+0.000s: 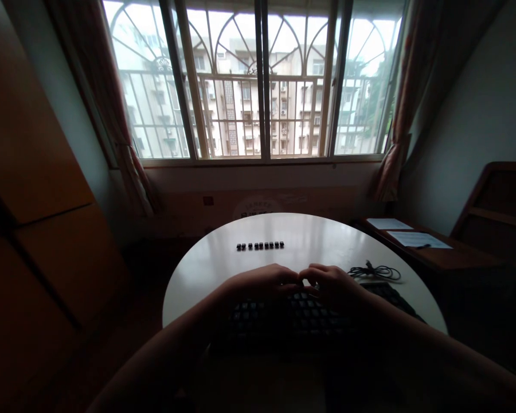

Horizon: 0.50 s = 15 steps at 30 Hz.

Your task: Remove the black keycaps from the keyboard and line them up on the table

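Note:
A black keyboard (pixel 258 318) lies on the round white table in front of me, dark and partly covered by my hands and forearms. Over its far edge, my left hand (pixel 279 278) reaches in with bent fingers pressed together, tips pointing right. My right hand (pixel 327 279) meets it from the other side, its fingers curled in a pinch. The fingertips of both hands come together; whatever is between them is too small or hidden to make out. Beyond the hands, several small black keycaps (pixel 260 246) stand in a row.
A coiled black cable (pixel 378 271) rests right of my right hand, beside the keyboard's right end. The round white table (pixel 193 281) has a curved edge. Papers (pixel 419 239) and a dark pen lie on a brown side table (pixel 447 255) at the right. A barred window is ahead.

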Motion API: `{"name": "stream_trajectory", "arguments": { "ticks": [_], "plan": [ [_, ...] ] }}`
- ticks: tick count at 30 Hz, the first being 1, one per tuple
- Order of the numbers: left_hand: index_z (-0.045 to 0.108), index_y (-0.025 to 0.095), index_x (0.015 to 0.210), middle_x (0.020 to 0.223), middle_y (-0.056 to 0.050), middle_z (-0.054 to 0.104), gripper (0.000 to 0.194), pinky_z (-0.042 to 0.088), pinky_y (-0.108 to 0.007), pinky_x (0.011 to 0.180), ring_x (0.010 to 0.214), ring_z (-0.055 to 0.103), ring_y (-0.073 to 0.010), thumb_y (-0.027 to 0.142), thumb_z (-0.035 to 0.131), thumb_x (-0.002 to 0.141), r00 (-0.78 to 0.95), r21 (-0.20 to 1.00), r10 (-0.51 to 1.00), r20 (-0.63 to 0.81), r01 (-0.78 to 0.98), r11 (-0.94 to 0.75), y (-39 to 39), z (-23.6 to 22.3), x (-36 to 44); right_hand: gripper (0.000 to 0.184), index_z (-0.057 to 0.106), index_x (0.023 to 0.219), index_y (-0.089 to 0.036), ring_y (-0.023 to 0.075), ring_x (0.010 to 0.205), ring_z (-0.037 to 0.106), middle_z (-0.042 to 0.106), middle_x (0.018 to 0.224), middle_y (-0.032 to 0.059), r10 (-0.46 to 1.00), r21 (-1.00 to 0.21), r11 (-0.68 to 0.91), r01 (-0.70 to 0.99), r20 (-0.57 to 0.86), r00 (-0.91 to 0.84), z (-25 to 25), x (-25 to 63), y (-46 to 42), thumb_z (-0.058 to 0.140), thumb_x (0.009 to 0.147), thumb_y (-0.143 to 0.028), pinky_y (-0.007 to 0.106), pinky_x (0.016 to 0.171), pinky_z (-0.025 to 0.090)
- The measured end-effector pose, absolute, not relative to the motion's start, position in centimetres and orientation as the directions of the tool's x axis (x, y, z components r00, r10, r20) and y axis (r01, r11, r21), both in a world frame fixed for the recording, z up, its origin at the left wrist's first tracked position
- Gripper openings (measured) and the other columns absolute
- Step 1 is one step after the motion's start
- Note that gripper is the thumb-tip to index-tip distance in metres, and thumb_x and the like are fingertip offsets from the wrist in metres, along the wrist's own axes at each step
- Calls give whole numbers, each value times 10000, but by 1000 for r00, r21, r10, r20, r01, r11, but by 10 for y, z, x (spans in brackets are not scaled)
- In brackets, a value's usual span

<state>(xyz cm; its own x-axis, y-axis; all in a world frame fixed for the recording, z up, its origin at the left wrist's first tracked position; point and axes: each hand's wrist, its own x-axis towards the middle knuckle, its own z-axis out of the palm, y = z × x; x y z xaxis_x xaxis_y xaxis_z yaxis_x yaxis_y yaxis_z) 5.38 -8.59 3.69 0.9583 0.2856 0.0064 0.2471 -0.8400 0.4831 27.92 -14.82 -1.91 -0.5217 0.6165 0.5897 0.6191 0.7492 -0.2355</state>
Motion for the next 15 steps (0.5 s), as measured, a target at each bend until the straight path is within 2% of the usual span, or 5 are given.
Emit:
{"name": "stream_trajectory", "arguments": {
  "ticks": [5,9,15],
  "plan": [
    [679,195,1124,994,-52,706,249,459,-229,727,834,631,-158,290,549,933,942,466,327,77,256,-847,-75,42,44,156,616,1038,-206,94,586,529,583,773,-6,645,-295,733,612,585,-491,-22,279,-146,598,883,-191,199,545,416],
    [707,194,1071,960,-51,713,223,449,-231,721,812,627,-153,280,574,914,911,380,397,114,329,-865,-62,39,35,160,619,1011,-203,93,597,528,592,810,4,659,-298,727,618,556,-507,-21,278,-146,616,856,-165,201,550,426],
    [725,189,1013,910,-42,725,200,442,-226,678,773,638,-155,251,617,857,859,323,504,-88,503,-802,-44,28,29,213,624,993,-211,116,680,599,630,918,23,681,-308,717,625,497,-537,-19,277,-145,631,802,-118,211,587,460]
  ]
}}
